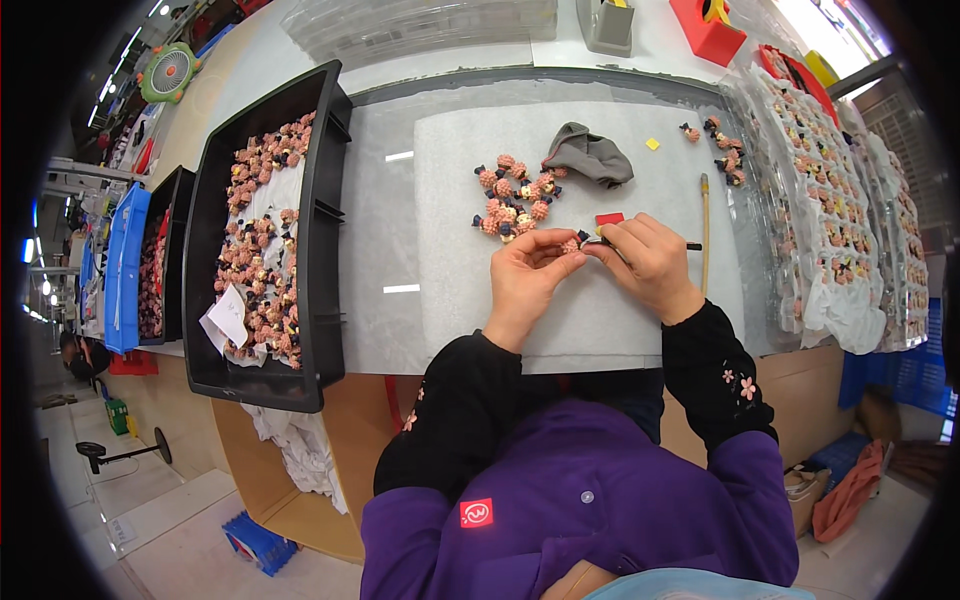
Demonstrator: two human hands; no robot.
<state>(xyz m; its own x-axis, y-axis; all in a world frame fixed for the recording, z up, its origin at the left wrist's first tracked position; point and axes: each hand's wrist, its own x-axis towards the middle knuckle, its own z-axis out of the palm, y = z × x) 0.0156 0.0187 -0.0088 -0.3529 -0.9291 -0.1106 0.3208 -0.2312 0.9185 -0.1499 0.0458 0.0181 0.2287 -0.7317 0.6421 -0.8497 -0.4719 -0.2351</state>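
Note:
My left hand [528, 285] pinches a small pink-haired figurine [570, 245] over the white mat on the bench. In my right hand [650, 262] is a slim black pen-like tool [693, 246], its front end against the figurine; its exact kind is hidden by my fingers. Just beyond my hands lies a loose cluster of similar pink and dark-blue figurines [510, 195]. A crumpled grey cloth [588, 157] rests behind them. Close to my right fingers is a small red piece [609, 218]. A thin wooden stick [705, 230] lies to the right of that hand.
To the left stands a black crate [328, 170] of figurines, with a blue bin [125, 270] farther left. Clear plastic trays [835, 200] full of figurines are at the right. Several loose figurines [728, 150] and a yellow square [652, 144] lie nearby. Tape dispensers [606, 28] stand at the back.

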